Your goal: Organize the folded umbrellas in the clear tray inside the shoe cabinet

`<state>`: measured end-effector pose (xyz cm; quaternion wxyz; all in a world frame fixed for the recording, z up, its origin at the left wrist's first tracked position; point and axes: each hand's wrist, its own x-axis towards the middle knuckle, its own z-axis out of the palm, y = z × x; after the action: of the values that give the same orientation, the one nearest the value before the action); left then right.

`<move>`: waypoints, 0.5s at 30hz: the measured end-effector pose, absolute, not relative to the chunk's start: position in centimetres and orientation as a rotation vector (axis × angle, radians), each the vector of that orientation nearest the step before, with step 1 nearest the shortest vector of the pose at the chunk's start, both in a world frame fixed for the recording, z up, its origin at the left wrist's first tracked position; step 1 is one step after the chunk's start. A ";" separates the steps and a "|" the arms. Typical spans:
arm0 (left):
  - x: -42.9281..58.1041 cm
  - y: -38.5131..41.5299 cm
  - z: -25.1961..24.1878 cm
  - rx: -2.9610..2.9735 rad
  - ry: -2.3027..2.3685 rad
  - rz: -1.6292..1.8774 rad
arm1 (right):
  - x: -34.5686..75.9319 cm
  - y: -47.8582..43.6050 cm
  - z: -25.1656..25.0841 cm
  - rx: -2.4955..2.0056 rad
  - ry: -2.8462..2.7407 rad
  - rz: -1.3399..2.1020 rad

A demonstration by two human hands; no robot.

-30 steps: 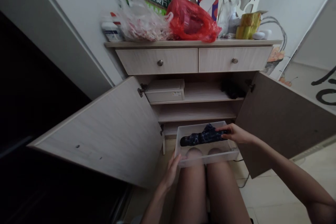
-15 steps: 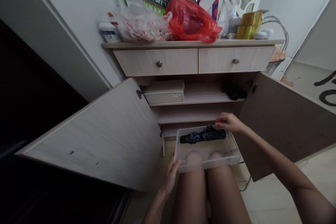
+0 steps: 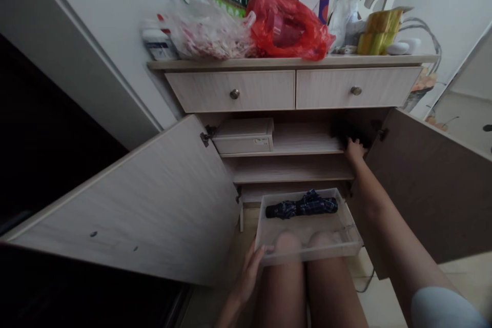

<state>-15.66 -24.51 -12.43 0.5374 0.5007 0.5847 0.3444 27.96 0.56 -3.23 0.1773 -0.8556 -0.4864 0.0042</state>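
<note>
left hand [image 3: 249, 270], lower center of frame, grips the near left corner of the clear plastic bin [image 3: 332, 252], thumb over the rim. bin sits at the knees [image 3: 288, 243], lower middle of frame. folded dark plaid umbrella [image 3: 302, 208] lies inside it along the far wall, roughly crosswise, no hand on it. right hand [image 3: 355, 149], right of center, is at the upper shelf [image 3: 302, 136] of the cabinet, fingers at a black item [image 3: 342, 130] in the shadow; can't tell if they're closed on it or just touching, nor what the item is. white box [image 3: 244, 137] sits on the same shelf, left end. left door [image 3: 126, 210] and right door [image 3: 430, 189] both swung open, filling left and right of frame. two drawers above are closed. cabinet top, upper frame: white bottle [image 3: 158, 44], clear bag [image 3: 215, 38], red bag [image 3: 286, 25], yellow rolls [image 3: 378, 33].
</note>
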 end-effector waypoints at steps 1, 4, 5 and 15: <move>-15.6 -24.5 -12.3 1.188 1.390 0.823 | 27.9 0.5 -3.4 -2.396 -1.346 0.006; -15.4 -24.6 -10.9 1.168 1.388 0.836 | 28.0 0.0 -3.4 -2.194 -1.162 0.120; -15.2 -24.7 -10.4 1.162 1.387 0.831 | 28.1 -0.4 -3.3 -2.101 -1.074 0.192; -14.8 -25.1 -8.3 1.204 1.329 0.824 | 28.2 -12.8 -1.9 -1.422 -1.017 0.866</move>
<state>-14.84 -25.07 -8.25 0.5514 0.5090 0.5617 0.3484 28.16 -12.84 -1.86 0.5610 -0.6034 -0.4315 0.3676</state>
